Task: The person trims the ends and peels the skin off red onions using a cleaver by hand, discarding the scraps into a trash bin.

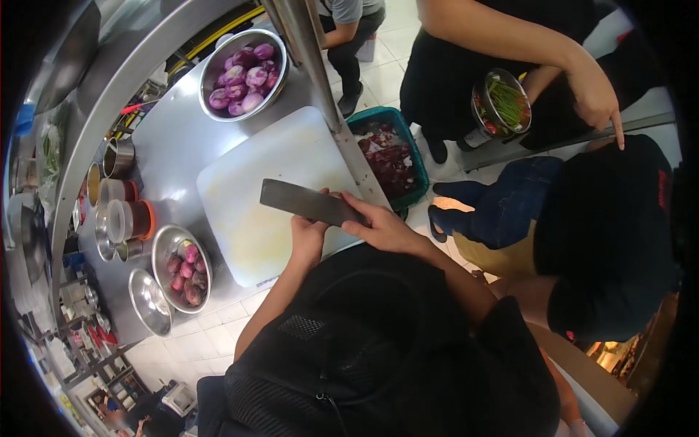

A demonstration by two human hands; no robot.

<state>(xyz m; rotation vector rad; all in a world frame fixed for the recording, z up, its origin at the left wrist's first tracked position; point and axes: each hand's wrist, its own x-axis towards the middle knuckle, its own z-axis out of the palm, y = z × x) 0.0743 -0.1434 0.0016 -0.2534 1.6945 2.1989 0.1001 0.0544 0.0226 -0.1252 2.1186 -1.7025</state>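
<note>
A wide-bladed cleaver (302, 201) is in my right hand (384, 227), whose fingers close round its handle end. The blade lies tilted across the view, above a white cutting board (244, 186). My left hand (309, 239) is just under the blade with its fingers curled. The blade covers most of those fingers, and what they hold is hidden. Beyond the board stands a metal bowl (204, 93) of peeled red onions (244, 79). To the left, another metal bowl (157, 255) holds unpeeled red onions (187, 273).
A shallow metal bowl (151, 302) sits at the table's edge, near tubs with orange lids (149, 220). Right of the board, a green bin (421, 171) holds onion skins. A metal post (309, 62) rises beside the table. Several people stand close; one holds a bowl of vegetables (504, 102).
</note>
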